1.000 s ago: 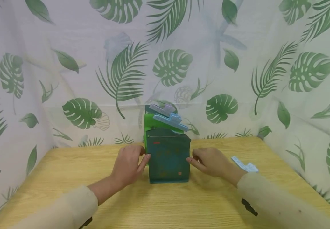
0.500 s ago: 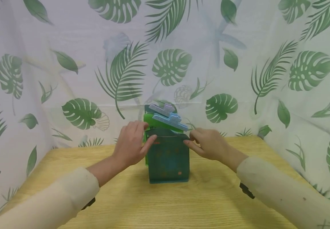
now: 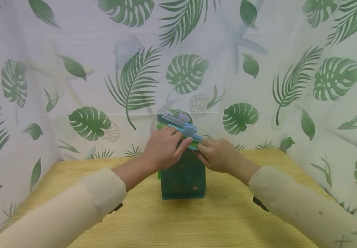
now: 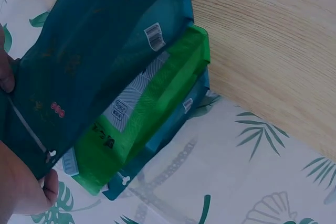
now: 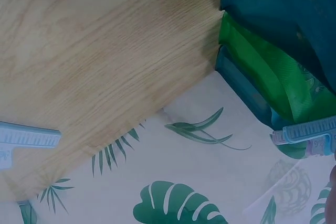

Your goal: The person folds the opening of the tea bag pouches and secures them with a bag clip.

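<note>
While the left hand and right hand pinch the front teal bag's top, 2 bags behind already wear clips; this one remains unclipped.

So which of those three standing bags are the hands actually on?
The front dark teal bag; the left hand and right hand meet at its top. The bright green bag and rear teal bag stand behind.

Light wooden table, pale yellow grain, fills lower part of head view. White curtain printed with green palm and monstera leaves, plus faint shell outlines, hangs behind table and wraps round both its sides, forming three-sided enclosure. Curtain hem meets table's far edge. Fabric semi-sheer, soft folds showing above table. Lighting even, diffuse; weak shadows on tabletop. Floor, windows not in view.
</note>
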A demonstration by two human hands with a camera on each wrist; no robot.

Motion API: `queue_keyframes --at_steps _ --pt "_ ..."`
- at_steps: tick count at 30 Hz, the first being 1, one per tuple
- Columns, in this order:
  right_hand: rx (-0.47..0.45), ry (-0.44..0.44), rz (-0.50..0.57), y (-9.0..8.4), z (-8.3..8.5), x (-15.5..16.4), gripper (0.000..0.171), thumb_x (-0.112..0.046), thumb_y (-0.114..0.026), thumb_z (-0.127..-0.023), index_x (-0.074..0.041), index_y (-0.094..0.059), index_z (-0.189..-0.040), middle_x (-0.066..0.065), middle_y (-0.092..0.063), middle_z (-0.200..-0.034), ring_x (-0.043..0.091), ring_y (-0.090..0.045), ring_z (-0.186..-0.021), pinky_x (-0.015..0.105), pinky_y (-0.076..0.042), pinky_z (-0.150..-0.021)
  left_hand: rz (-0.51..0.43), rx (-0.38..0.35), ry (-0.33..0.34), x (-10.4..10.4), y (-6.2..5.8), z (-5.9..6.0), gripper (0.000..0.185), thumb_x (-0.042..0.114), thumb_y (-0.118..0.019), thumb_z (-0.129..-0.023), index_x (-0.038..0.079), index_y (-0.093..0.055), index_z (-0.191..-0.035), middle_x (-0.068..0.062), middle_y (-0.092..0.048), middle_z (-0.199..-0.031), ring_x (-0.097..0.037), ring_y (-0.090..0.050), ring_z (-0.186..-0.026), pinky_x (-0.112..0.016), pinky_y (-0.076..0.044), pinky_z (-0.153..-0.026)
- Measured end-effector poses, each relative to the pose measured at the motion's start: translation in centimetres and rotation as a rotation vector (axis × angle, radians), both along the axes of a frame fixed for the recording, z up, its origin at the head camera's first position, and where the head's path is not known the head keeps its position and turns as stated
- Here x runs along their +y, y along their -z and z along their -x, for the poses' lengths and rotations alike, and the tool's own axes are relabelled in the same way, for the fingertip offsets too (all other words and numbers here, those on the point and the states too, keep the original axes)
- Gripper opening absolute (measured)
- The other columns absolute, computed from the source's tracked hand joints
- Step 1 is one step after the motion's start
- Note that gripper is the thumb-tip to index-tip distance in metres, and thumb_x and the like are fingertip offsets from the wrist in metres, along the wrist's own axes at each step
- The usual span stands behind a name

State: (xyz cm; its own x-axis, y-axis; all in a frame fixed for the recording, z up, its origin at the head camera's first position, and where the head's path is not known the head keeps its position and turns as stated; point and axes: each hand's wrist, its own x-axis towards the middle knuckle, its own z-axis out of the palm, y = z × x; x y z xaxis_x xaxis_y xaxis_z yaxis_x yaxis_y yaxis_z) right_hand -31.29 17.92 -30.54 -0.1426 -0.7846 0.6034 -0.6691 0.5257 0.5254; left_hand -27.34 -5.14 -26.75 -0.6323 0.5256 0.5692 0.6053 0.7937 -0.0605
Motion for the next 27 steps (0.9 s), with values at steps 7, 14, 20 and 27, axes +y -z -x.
queue_keyframes --at_steps 7,14,20,27 --pt "-0.096 -0.045 0.05 0.1 -0.1 0.2 0.059 -0.043 -0.02 -0.109 -0.011 -0.054 -0.073 -0.001 -0.046 -0.064 0.01 -0.034 -0.048 0.026 -0.032 -0.042 0.049 -0.054 -0.038 0.2 0.0 0.0 0.042 0.045 -0.046 -0.105 0.011 -0.071 -0.105 -0.006 -0.07 -0.103 -0.027 -0.062 -0.1 -0.043 -0.051 -0.08" --pt "-0.328 -0.024 0.184 0.1 -0.4 0.5 0.034 -0.024 -0.039 -0.106 -0.01 -0.06 -0.084 -0.002 -0.051 -0.071 0.011 -0.043 -0.06 0.027 -0.041 -0.054 0.008 0.01 0.044 0.1 0.3 0.1 0.034 0.037 -0.053 -0.103 0.01 -0.073 -0.101 -0.007 -0.068 -0.093 -0.025 -0.062 -0.086 -0.04 -0.051 -0.072" --pt "-0.386 0.006 0.113 0.1 -1.0 0.6 0.017 -0.019 -0.049 -0.103 -0.011 -0.057 -0.09 -0.003 -0.048 -0.075 0.01 -0.041 -0.061 0.025 -0.038 -0.054 -0.043 0.012 0.092 0.0 0.7 0.3 0.03 0.033 -0.056 -0.101 0.007 -0.07 -0.095 -0.007 -0.066 -0.093 -0.024 -0.059 -0.086 -0.038 -0.05 -0.073" --pt "-0.45 0.06 0.052 0.4 -1.2 0.6 0.014 -0.018 -0.05 -0.104 -0.011 -0.054 -0.092 -0.003 -0.046 -0.076 0.01 -0.039 -0.062 0.025 -0.037 -0.055 -0.02 -0.001 0.091 -0.2 0.7 0.4 0.024 0.03 -0.058 -0.101 0.007 -0.064 -0.098 -0.006 -0.064 -0.093 -0.022 -0.059 -0.085 -0.036 -0.049 -0.075"
